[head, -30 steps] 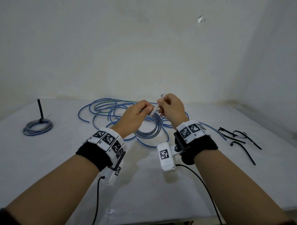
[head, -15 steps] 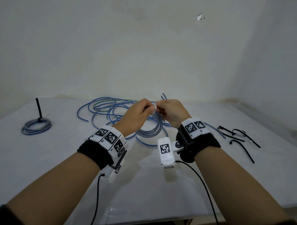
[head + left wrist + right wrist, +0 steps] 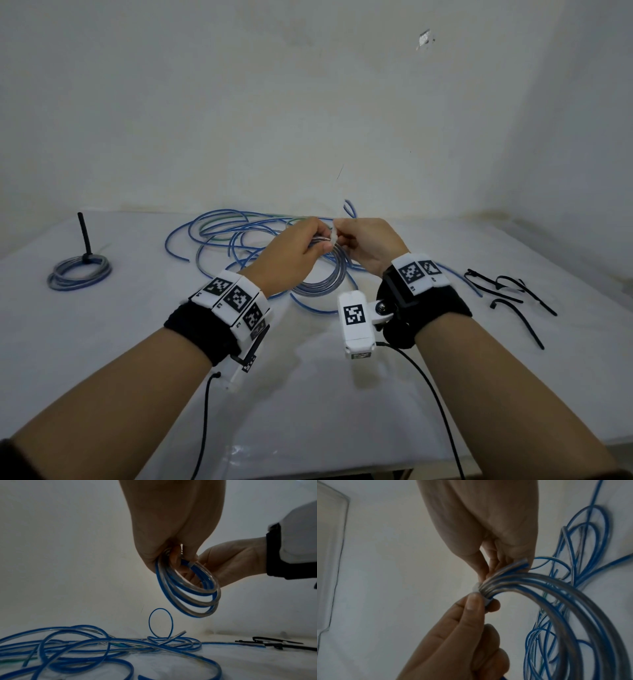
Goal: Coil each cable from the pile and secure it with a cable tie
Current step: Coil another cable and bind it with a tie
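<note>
A blue-and-clear cable coil (image 3: 322, 282) hangs between my two raised hands above the table. My left hand (image 3: 301, 246) grips the top of the coil (image 3: 188, 592), fingers curled round the strands. A white cable tie (image 3: 476, 587) wraps the bundle there, also seen as a white cable tie (image 3: 330, 238) between the hands. My right hand (image 3: 368, 241) pinches the tie and bundle from the other side; its fingertips (image 3: 485, 574) sit right against the tie. The loose cable pile (image 3: 233, 236) lies on the table behind the hands.
A finished coil (image 3: 80, 274) with an upright black tie (image 3: 84, 236) lies far left on the white table (image 3: 308, 394). Several loose black cable ties (image 3: 507, 291) lie to the right. Walls close in behind and on the right.
Both hands drew closer together and slightly forward. The white tie strip that stood out between them has shortened to a small white piece against the bundle.
</note>
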The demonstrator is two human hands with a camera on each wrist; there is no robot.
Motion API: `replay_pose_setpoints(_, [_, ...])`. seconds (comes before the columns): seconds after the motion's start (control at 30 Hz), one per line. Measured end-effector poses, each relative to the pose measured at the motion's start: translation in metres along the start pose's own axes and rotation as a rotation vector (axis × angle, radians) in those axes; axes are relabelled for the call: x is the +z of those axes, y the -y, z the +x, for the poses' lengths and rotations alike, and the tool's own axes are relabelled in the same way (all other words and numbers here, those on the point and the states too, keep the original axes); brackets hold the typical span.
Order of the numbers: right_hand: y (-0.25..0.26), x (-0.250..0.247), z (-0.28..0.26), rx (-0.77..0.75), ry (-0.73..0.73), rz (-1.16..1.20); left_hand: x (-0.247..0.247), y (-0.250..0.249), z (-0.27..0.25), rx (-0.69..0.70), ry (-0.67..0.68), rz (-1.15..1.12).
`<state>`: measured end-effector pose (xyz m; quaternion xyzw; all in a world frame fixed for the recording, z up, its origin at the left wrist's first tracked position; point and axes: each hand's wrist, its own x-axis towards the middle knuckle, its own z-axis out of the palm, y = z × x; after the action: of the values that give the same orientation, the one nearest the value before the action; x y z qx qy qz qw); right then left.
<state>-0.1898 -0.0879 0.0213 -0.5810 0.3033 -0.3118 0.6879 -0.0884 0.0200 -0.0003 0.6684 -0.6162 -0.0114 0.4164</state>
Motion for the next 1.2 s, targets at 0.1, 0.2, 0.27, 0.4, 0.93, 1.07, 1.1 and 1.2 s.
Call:
replay_pose_setpoints(0.1, [-0.001, 0.002, 0.003, 0.005, -0.063, -0.114, 0.000, -0.004, -0.001, -0.008, 0.021, -0.014])
replay_pose_setpoints(0.2, [0.001, 0.005, 0.003, 0.016, -0.117, -0.060, -0.001, -0.006, -0.001, -0.020, 0.040, -0.040])
replay_pose_setpoints(0.27, [0.000, 0.007, 0.002, -0.028, -0.109, -0.085, -0.002, -0.005, 0.000, -0.056, 0.027, -0.045])
replay_pose_setpoints(0.4, [-0.002, 0.006, -0.002, -0.253, -0.162, -0.347, -0.005, -0.004, 0.004, -0.152, -0.111, -0.087])
replay_pose_setpoints(0.93, [-0.008, 0.040, -0.016, -0.352, -0.033, -0.325, -0.037, 0.002, -0.008, -0.288, -0.192, -0.359])
replay_pose_setpoints(1.07, [-0.008, 0.053, -0.017, -0.246, 0.064, -0.208, -0.059, 0.027, -0.012, -0.353, -0.283, -0.098])
replay_pose_setpoints(1.1, [-0.008, 0.058, -0.017, -0.225, 0.090, -0.170, -0.064, 0.032, -0.014, -0.386, -0.228, -0.114])
replay_pose_setpoints(1.2, [-0.011, 0.082, -0.017, -0.171, 0.111, -0.037, -0.082, 0.044, -0.026, -0.410, -0.160, -0.158])
